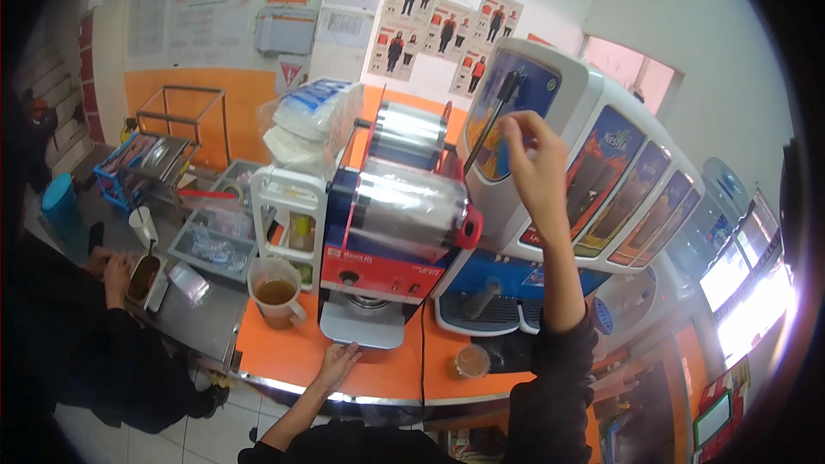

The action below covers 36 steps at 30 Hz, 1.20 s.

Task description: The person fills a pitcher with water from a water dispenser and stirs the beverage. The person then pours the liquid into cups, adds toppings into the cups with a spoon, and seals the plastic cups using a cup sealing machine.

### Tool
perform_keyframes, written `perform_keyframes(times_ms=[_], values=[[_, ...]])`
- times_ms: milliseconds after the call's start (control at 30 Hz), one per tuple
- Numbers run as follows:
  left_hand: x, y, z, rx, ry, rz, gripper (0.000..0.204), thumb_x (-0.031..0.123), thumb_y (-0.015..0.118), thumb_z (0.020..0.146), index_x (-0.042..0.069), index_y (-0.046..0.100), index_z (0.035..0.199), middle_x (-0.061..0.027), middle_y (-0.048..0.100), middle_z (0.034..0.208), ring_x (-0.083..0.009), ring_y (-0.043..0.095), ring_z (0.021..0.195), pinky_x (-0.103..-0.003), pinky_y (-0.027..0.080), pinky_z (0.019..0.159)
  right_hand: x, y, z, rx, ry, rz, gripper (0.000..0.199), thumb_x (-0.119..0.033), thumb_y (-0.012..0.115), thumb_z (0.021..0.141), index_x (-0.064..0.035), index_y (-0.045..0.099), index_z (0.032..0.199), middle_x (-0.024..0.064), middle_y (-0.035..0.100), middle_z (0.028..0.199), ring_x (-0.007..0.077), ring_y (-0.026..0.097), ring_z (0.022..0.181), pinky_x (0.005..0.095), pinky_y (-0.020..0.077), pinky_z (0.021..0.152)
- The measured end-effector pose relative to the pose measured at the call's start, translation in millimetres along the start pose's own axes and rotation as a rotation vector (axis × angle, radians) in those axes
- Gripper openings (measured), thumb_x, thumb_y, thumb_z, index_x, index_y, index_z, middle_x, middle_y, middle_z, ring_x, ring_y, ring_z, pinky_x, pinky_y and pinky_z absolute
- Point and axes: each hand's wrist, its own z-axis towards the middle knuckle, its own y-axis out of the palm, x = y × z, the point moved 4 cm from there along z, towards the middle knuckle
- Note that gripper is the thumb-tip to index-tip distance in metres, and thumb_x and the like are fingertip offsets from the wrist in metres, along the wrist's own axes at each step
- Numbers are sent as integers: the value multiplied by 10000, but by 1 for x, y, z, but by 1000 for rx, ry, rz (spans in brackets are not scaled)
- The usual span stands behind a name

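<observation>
A cup sealing machine (382,266) in red and blue, with rolls of clear film on top, stands in front of me on an orange counter. My left hand (339,367) grips the front edge of its grey sliding tray (365,332). Raised beside the machine's upright lever (485,133), my right hand (537,167) has curved fingers with a gap between them. Its fingertips are close to the lever's shaft, below the black grip; whether they touch it I cannot tell. A clear plastic cup (471,363) of light brown drink sits on the counter to the right.
Left of the machine are a jug (277,294) of brown liquid and a white rack (288,193). A drink dispenser (593,155) stands at the right. At the far left, a co-worker's hands (112,271) are beside a container (144,279) on a steel table. A black cable (423,344) crosses the counter.
</observation>
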Motion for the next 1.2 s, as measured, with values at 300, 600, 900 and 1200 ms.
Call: perform_keyframes(times_ms=[300, 600, 900, 1200], values=[[10, 15, 63, -75, 112, -107, 138, 111, 571, 923, -3, 614, 988, -81, 637, 1054, -193, 592, 1039, -381, 447, 1014, 80, 62, 87, -7, -135, -432, 223, -59, 516, 791, 70, 573, 963, 230, 549, 1033, 377, 562, 966, 412, 469, 826], [3, 2, 90, -62, 138, -63, 180, 129, 572, 923, -7, 599, 1037, -94, 621, 1093, -186, 588, 1041, -362, 452, 1013, 112, 88, 113, -126, -256, -1230, 232, -148, 579, 764, -20, 696, 918, 146, 555, 1016, 274, 498, 1013, 354, 405, 867], [14, 47, 24, 480, 520, 359, 338, 192, 621, 890, 60, 404, 1112, -62, 513, 935, -170, 523, 830, -318, 438, 767, 61, 38, 88, -167, -354, -1258, 59, -86, 627, 716, -64, 674, 744, 140, 629, 801, 265, 598, 803, 355, 458, 689], [145, 177, -34, -183, 1723, 879, 243, 145, 614, 744, 135, 450, 924, -42, 459, 889, -218, 478, 812, -390, 399, 738, 22, -23, 15, 229, 74, -90, 315, -172, 567, 885, 3, 572, 623, 112, 518, 506, 184, 517, 473, 343, 418, 518]])
